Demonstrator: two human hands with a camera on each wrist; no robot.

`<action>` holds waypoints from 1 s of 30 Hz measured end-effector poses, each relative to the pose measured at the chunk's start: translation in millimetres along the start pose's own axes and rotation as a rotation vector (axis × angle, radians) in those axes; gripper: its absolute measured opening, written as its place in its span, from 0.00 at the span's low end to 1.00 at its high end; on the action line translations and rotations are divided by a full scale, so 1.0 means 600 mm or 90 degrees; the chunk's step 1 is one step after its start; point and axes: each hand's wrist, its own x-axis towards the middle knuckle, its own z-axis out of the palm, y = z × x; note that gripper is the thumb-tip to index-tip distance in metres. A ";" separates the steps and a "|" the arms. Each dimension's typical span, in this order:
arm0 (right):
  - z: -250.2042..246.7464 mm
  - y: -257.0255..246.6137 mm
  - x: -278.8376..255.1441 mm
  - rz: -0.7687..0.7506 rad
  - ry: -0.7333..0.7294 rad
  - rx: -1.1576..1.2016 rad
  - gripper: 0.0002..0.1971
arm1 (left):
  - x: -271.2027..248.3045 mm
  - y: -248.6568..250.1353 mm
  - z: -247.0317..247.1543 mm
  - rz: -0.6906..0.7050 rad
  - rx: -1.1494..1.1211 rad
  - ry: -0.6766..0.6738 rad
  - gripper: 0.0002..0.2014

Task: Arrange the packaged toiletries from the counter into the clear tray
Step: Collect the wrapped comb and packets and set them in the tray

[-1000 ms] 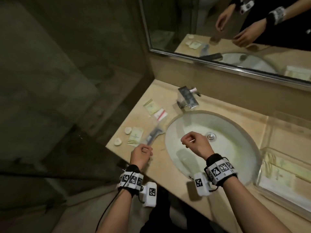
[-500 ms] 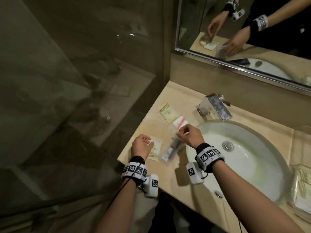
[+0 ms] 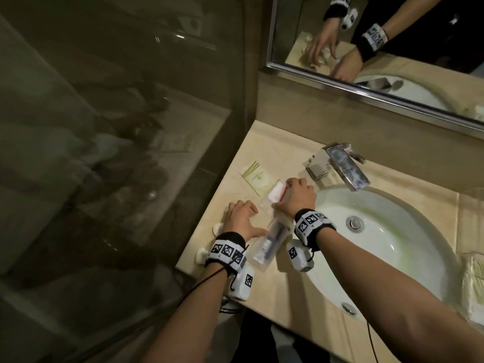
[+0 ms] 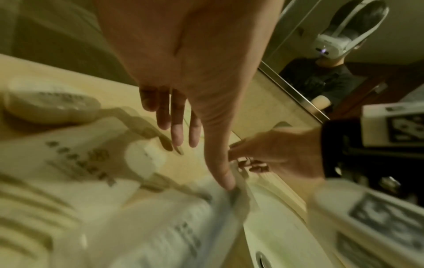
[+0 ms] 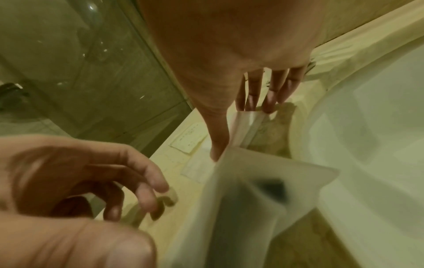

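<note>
On the beige counter (image 3: 285, 158) at nine o'clock of the sink (image 3: 387, 231), the right hand (image 3: 297, 196) pinches the top of a clear toothbrush packet (image 3: 269, 239) between thumb and fingers (image 5: 270, 96), while the left hand (image 3: 239, 218) rests beside it, fingers spread and holding nothing

**Colours and Patterns at the Counter**

The counter (image 3: 282, 142) is pale beige stone with faint veining. The sink basin (image 3: 392, 231) is plain white; its drain (image 3: 353, 222) and the faucet (image 3: 343, 166) are silver chrome. The flat sachet (image 3: 255, 178) is cream, marked with thin olive curved lines and small olive print. The clear packet (image 3: 269, 242) is frosted translucent, showing a dark item inside and a white end with a red stripe. Both wristbands (image 3: 311, 224) are black, carrying white panels printed with black square-code markers. The mirror frame (image 3: 340, 82) is silver.
</note>
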 end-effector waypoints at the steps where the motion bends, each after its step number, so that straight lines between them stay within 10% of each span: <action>1: 0.001 -0.001 0.001 0.006 0.001 -0.009 0.43 | -0.003 0.007 0.008 0.007 0.008 -0.018 0.28; 8: -0.008 0.006 0.006 0.035 -0.028 -0.053 0.40 | -0.020 0.037 0.059 0.013 0.020 -0.057 0.30; 17: -0.055 0.075 -0.026 0.032 0.023 0.257 0.20 | -0.020 0.064 0.057 -0.037 -0.039 -0.099 0.09; 30: -0.167 0.325 -0.166 0.109 0.150 0.554 0.06 | -0.068 0.237 0.108 0.082 -0.166 -0.131 0.18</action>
